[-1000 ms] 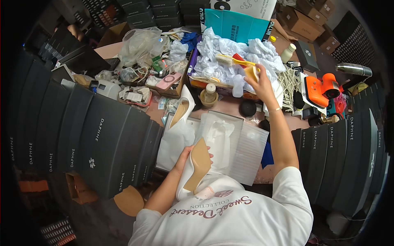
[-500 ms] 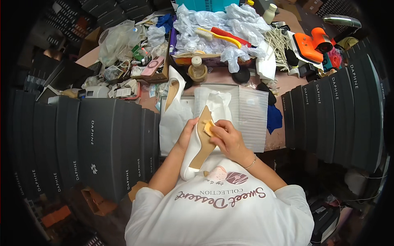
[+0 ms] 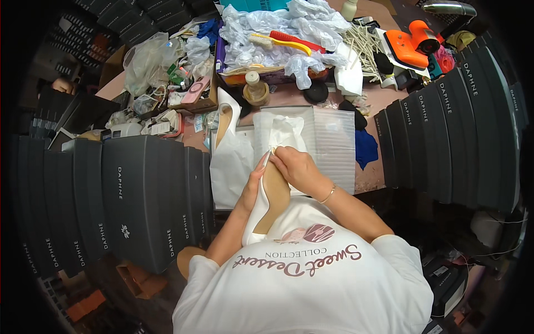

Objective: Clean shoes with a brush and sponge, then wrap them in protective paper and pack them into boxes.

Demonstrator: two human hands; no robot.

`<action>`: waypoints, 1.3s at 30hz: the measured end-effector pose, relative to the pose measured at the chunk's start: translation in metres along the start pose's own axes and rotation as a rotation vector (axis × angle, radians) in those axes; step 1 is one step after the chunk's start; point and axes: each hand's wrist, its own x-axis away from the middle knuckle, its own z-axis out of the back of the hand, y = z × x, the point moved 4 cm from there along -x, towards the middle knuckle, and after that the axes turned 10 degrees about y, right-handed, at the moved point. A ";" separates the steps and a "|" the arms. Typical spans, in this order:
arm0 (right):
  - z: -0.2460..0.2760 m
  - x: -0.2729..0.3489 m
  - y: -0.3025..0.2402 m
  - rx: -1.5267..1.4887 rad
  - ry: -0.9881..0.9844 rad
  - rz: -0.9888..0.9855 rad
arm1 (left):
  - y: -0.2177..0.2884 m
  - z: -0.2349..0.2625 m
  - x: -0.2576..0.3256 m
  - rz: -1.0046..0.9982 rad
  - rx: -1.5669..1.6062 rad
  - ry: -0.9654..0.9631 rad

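Note:
A white pointed pump [image 3: 257, 214] with a tan sole lies tilted between my hands, sole facing up, its near end against my shirt. My left hand [image 3: 251, 186] is closed around its left side. My right hand [image 3: 300, 171] is closed at the far end of the sole, pinching a yellowish sponge pad that the fingers mostly hide. Beyond my hands, a second white pump [image 3: 228, 111] stands on white wrapping paper [image 3: 231, 167] at the left. Crumpled tissue [image 3: 286, 131] and a ribbed foam sheet [image 3: 335, 139] lie beside it, over an open shoebox.
Dark shoeboxes stand in rows at the left [image 3: 142, 195] and right [image 3: 445, 133]. A bottle in a brown holder [image 3: 254, 92] sits behind the paper. Farther back are a bin of plastic bags [image 3: 239, 53], brushes [image 3: 295, 43], white sticks [image 3: 364, 50] and an orange device [image 3: 409, 47].
My right hand has slid the sponge pad from the middle of the sole to its far end. My left hand still holds the pump. The view has shifted slightly.

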 end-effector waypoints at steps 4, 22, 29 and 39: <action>0.008 0.011 -0.029 0.015 -0.070 0.109 | 0.006 -0.003 0.005 -0.146 -0.057 0.189; 0.008 0.016 -0.038 0.080 -0.140 0.268 | 0.001 0.003 -0.002 -0.031 -0.088 0.144; 0.023 0.013 -0.027 0.028 -0.112 0.276 | -0.014 0.015 -0.002 0.087 0.034 0.196; 0.019 0.005 -0.041 0.012 -0.173 0.408 | -0.001 0.005 -0.002 0.050 0.022 0.269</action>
